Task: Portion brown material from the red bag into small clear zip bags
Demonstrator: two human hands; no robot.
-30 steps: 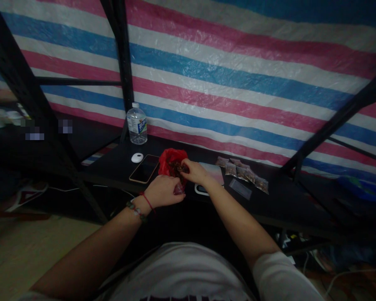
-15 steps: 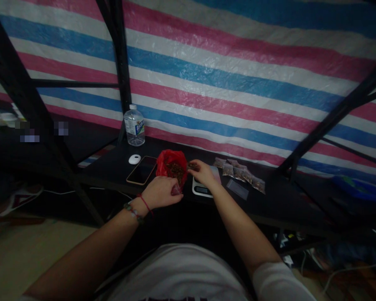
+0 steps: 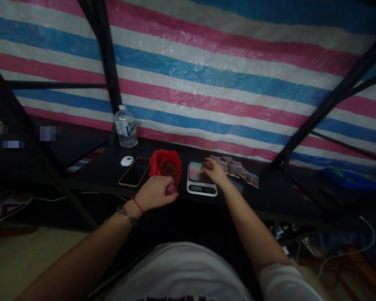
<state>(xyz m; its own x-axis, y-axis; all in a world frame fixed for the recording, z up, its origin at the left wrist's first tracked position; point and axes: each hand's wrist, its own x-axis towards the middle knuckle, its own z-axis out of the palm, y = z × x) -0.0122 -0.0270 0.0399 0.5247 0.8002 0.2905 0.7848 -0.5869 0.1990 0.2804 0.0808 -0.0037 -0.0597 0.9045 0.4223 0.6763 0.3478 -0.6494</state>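
My left hand (image 3: 156, 192) is closed on the near rim of a red plastic bag (image 3: 155, 161), which stands with its mouth open. Brown dried bits (image 3: 169, 169) fill part of the bag. Over the plate of a white kitchen scale (image 3: 202, 189), my right hand (image 3: 215, 170) pinches a small clear bag (image 3: 206, 165) with brown bits in it. Whether that bag touches the plate, I cannot tell. Right behind this hand lie several filled clear bags (image 3: 238, 170). My right wrist partly covers a flat, clear bag (image 3: 237, 186).
A phone (image 3: 134, 171) and a white oval object (image 3: 127, 161) lie left of the red bag. Behind them stands a clear plastic bottle (image 3: 126, 130). Black metal posts (image 3: 108, 62) frame the table, with striped sheeting (image 3: 207, 83) behind. A blue tray-like object (image 3: 347, 179) sits far right.
My right hand has moved right, from beside the red bag to over the scale, carrying the small bag. My left hand keeps its hold on the red bag. The view has shifted slightly.
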